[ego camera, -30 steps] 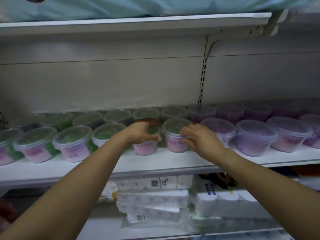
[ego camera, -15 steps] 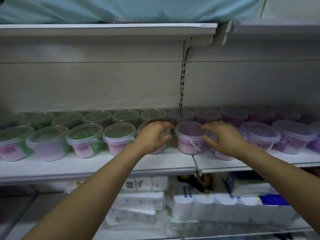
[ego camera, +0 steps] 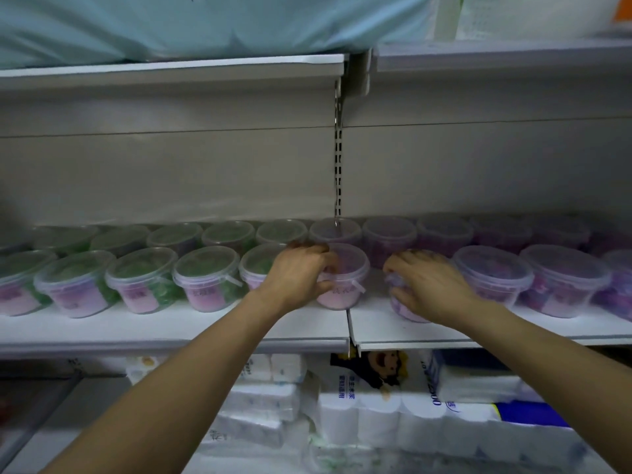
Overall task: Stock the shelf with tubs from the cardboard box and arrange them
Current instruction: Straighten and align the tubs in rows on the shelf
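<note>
Two rows of clear lidded tubs stand on the white shelf (ego camera: 171, 331), green-filled ones (ego camera: 205, 278) to the left and purple-filled ones (ego camera: 492, 277) to the right. My left hand (ego camera: 297, 273) grips a pink-labelled purple tub (ego camera: 345, 285) in the front row near the shelf joint, fingers curled over its left side. My right hand (ego camera: 427, 285) curls round the neighbouring purple tub (ego camera: 400, 306) and covers most of it. The cardboard box is out of view.
A pale blue soft bundle (ego camera: 205, 25) lies on the upper shelf (ego camera: 171, 71). Packs of toilet paper and tissue (ego camera: 376, 415) fill the shelf below. A slotted upright (ego camera: 338, 155) runs down the back wall.
Both hands have shifted rightward along the front row, from the green tubs to the purple ones by the shelf joint. The view has followed to the right and slightly upward.
</note>
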